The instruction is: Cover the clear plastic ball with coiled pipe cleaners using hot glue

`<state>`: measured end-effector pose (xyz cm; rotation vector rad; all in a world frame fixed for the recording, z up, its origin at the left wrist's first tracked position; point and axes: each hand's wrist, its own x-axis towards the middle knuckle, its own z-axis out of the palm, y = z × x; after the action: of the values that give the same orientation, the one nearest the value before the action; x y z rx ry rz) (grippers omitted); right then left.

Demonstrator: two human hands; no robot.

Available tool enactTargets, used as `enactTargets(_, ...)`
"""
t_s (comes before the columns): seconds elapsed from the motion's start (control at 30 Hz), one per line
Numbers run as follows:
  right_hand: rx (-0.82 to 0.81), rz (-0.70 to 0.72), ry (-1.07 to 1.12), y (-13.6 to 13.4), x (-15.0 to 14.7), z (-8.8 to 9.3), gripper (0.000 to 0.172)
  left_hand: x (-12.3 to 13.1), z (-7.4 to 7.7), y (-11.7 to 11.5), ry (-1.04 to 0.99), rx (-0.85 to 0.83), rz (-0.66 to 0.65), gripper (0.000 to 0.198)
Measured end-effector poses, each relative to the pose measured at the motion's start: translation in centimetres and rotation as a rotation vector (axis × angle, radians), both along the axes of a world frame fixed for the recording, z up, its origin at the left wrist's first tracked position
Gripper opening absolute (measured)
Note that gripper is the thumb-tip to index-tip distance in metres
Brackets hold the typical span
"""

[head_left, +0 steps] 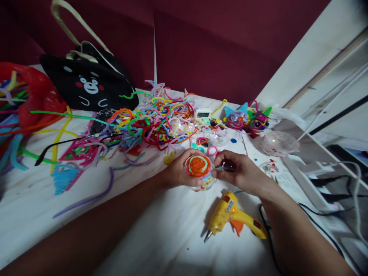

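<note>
My left hand (176, 170) is wrapped round the left side of a round clear ball (198, 165). Its top is covered with pipe cleaner coiled in an orange and pale green spiral, with pink and blue bands lower down. At the ball's right side, the thumb and fingers of my right hand (243, 172) pinch a blue pipe cleaner (224, 168). Part of that strand is hidden by the fingers. Just below the hands, a yellow glue gun (224, 212) lies on its side on the white table, nozzle toward the lower left, its small light glowing orange.
A tangled heap of coloured pipe cleaners (161, 122) spreads behind my hands. Further left are a black bag (94, 86) and a red plastic bag (43, 88). Finished-looking pipe-cleaner animal heads (237, 117), a clear plastic bowl (278, 143) and a black cord (268, 237) lie to the right.
</note>
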<state>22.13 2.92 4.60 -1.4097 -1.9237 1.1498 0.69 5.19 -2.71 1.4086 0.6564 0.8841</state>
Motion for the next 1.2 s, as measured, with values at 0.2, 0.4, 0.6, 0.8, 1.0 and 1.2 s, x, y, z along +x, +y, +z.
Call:
enactTargets(0.2,-0.013,-0.021,0.036,0.5,0.1,-0.6,0.041,0.0,0.0,0.3,-0.005,0.007,-0.028,0.08)
enactTargets(0.4,-0.126,-0.016,0.098,0.9,0.0,-1.0,0.052,-0.1,0.1,0.4,-0.042,0.022,-0.036,0.081)
enactTargets(0.6,-0.126,-0.009,0.103,0.7,0.1,1.4,0.054,-0.1,0.9,-0.5,-0.136,-0.07,-0.052,0.079)
enactTargets(0.8,-0.091,-0.054,0.102,-1.7,0.4,2.9,0.045,0.5,2.3,-1.8,-0.238,-0.161,-0.094,0.079)
enactTargets(1.0,-0.252,-0.129,0.272,-3.7,0.7,3.1,0.053,0.8,3.7,-2.6,-0.221,-0.112,-0.102,0.076)
enactTargets(1.2,-0.274,-0.18,0.419,-4.0,0.5,2.8,0.061,0.5,4.3,-2.5,-0.109,-0.046,-0.053,0.07)
